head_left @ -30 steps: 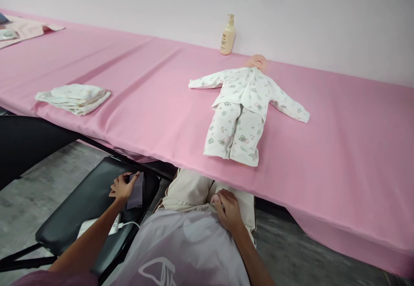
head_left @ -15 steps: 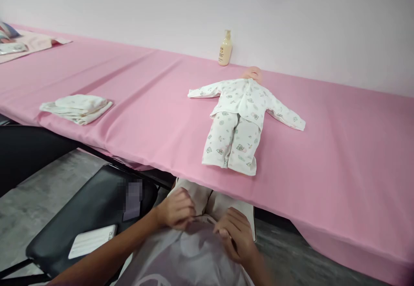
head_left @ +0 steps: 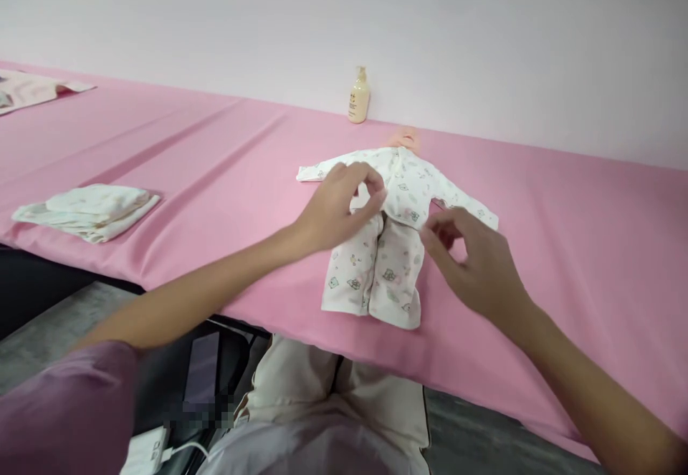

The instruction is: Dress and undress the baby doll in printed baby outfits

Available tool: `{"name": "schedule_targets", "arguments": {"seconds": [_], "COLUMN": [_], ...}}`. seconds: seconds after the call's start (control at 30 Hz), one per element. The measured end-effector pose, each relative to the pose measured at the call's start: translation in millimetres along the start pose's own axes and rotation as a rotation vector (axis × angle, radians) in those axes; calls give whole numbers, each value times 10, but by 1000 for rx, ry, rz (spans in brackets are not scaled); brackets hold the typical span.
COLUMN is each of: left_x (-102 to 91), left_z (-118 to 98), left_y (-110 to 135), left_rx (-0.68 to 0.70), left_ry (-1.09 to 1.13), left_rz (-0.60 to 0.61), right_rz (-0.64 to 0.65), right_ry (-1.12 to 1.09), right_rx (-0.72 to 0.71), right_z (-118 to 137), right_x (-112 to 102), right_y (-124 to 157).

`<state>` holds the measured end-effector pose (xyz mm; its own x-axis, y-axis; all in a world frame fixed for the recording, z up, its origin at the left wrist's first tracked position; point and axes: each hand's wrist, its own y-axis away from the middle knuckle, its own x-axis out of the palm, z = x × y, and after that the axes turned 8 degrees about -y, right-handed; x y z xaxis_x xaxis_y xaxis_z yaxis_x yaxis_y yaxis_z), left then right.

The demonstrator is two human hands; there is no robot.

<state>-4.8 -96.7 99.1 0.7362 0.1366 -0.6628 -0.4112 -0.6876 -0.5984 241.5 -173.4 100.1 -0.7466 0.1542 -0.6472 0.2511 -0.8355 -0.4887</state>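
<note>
A doll (head_left: 407,137) lies on its back, dressed in a white printed jacket (head_left: 411,187) with matching pants (head_left: 395,274). Its arms stretch out sideways, and the pant legs point toward me. My left hand (head_left: 352,199) is over the jacket's left side, thumb and fingers loosely curved, with the tips close together. By the jacket's lower right edge, my right hand (head_left: 467,260) has its fingers bent and its thumb extended. Nothing shows between the fingers of either hand. Whether the fingertips touch the cloth cannot be made out.
A pump bottle (head_left: 358,97) stands by the wall on the pink tablecloth (head_left: 226,174). Folded white cloths (head_left: 91,210) lie at left, with a pale mat (head_left: 43,88) farther back. Below the table edge, a black chair holds a phone (head_left: 203,367) and a white cabled device (head_left: 145,452).
Both my hands have risen from my lap and reached forward over the doll's clothes. The view has shifted slightly. The doll and its clothes look unmoved.
</note>
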Motion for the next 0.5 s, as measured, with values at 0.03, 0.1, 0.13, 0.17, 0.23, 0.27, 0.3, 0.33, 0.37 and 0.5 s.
{"name": "schedule_targets", "arguments": {"seconds": [0.03,0.1,0.13,0.17,0.23,0.27,0.3,0.33,0.37,0.5], "left_x": [54,195,269,340,455,494,521,534,537,491], "left_z": [123,327,405,469,562,595,622,647,669,737], "left_y": [-194,-503,-616,-703,-808,-834,-849,-855,-857,-861], "left_rx": [-76,-212,-264,-304,-348,-357,-361,-358,-352,-356], "left_ry": [2,54,84,114,169,194,218,242,265,389], "left_rz": [44,156,208,248,297,308,317,326,339,421], "right_rz": [-5,-9,0,14,43,60,77,93,108,145], "right_ry": [-8,-65,-87,-103,-144,-167,-195,-223,-250,-338], "right_rx": [79,229,292,346,442,475,497,511,517,550], "right_z": [-114,-346,-454,-551,-702,-755,-794,-821,-840,-860], "right_x": [21,75,103,127,159,167,169,167,163,152], "right_y": [-200,-576,-740,-883,-1091,-1155,-1196,-1217,-1223,-1189]}}
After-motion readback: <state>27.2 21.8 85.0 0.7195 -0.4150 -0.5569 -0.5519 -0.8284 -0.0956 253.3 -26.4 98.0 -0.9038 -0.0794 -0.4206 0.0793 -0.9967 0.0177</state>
